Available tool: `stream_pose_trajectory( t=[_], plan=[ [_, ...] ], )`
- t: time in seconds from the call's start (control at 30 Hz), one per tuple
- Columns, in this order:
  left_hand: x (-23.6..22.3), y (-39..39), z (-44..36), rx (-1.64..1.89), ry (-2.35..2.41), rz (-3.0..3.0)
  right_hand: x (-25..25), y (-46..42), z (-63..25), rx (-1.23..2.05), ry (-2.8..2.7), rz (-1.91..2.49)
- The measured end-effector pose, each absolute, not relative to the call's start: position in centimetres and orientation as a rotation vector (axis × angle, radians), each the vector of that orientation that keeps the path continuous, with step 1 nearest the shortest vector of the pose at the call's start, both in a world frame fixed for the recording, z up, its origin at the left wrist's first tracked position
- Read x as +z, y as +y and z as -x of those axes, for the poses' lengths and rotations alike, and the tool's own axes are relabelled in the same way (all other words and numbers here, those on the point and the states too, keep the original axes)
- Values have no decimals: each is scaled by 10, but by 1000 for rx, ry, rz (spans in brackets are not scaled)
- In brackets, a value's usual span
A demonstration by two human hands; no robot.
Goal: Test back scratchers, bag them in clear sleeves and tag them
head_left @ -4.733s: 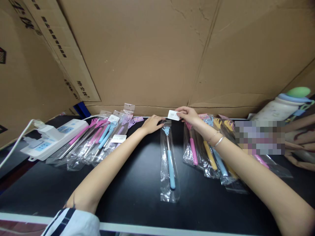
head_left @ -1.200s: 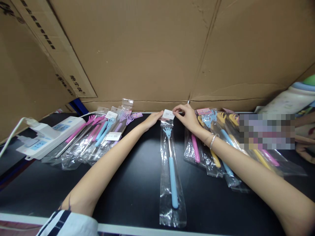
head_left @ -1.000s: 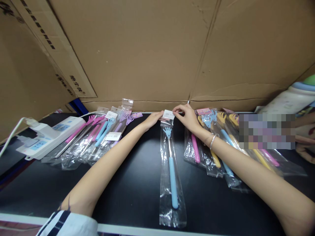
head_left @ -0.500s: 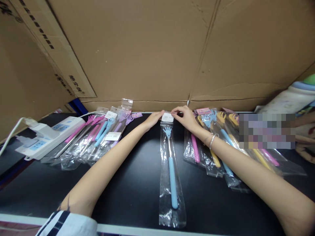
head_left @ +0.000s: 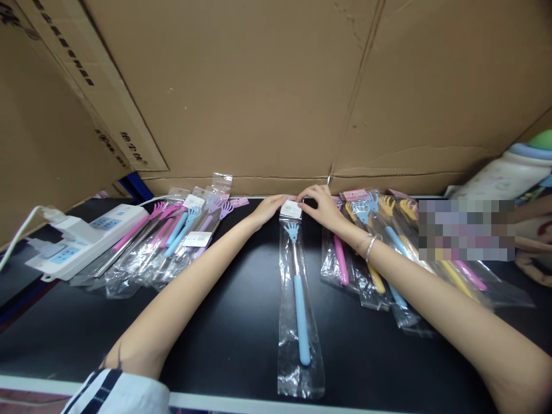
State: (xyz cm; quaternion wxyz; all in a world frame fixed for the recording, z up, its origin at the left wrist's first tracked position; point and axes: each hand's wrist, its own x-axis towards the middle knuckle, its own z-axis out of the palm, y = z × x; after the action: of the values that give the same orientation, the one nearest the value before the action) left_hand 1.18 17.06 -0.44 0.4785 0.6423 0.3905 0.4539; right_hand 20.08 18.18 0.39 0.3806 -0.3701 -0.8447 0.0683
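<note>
A blue hand-shaped back scratcher (head_left: 302,316) lies in a clear plastic bag (head_left: 288,368) in the middle of the dark table, its handle toward me. A white sticker label (head_left: 291,209) covers the bag's top end. My left hand (head_left: 268,211) reaches to the bag's top left corner, its fingers together and closed on the edge; the thumb's grip is partly hidden. At the label's upper right, my right hand (head_left: 319,206) is closed in a pinch, thumb and forefinger meeting at the label and bag edge.
Bagged back scratchers (head_left: 172,236), some with white labels, lie at left beside a white power strip (head_left: 88,238) with plugs. More bagged back scratchers (head_left: 379,247) lie at right. Cardboard (head_left: 259,92) walls the back. A pale bottle (head_left: 500,175) and another person's hand (head_left: 535,247) are far right.
The right hand has shifted slightly left along the label with its pinch. The label now sits a little more tilted, and the bag's top has moved slightly left.
</note>
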Motion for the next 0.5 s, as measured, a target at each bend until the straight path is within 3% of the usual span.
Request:
stream_pose_trajectory(
  t=[0.5],
  plan=[
    [-4,171,-11,1193,1037,-1662,0,185,-201,289,-2246,856]
  ],
)
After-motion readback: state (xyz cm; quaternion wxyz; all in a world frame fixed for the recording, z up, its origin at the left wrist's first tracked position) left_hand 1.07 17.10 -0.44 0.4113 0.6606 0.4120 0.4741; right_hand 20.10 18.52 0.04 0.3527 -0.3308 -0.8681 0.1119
